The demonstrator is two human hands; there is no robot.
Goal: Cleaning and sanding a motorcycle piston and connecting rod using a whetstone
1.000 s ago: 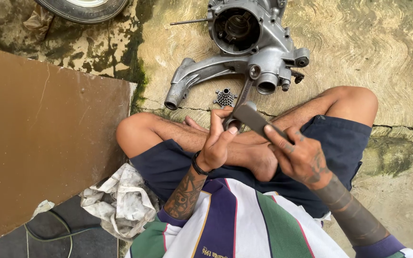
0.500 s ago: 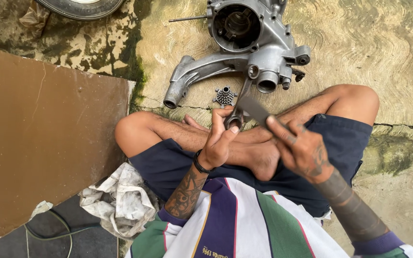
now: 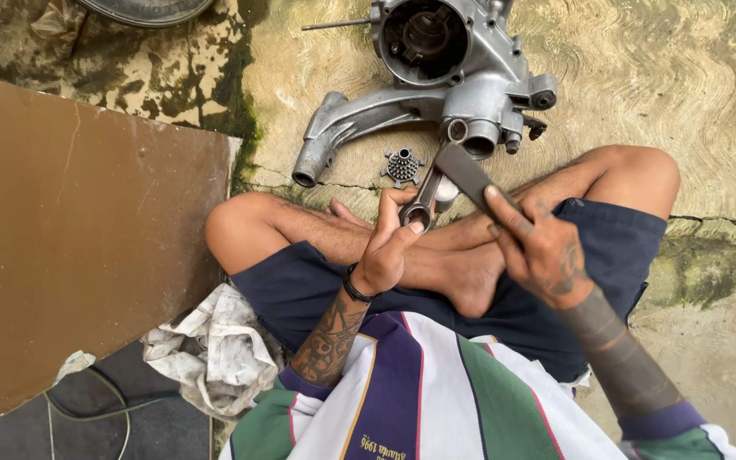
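I keep my left hand (image 3: 385, 247) clenched on the ringed end of the connecting rod (image 3: 425, 194), held above my crossed legs near the concrete floor's (image 3: 683, 77) cracked edge, while my right hand (image 3: 543, 251) grasps the flat file (image 3: 468, 175) laid across it. To work well, I judge the rod must stay pinned and the file flat, with even strokes. Against 0.5 s ago, the file's tip has slid forward, closer to the engine casing (image 3: 462, 77).

No packages, labels, signs or screens in view, only bare metal parts, cloth, board, concrete floor
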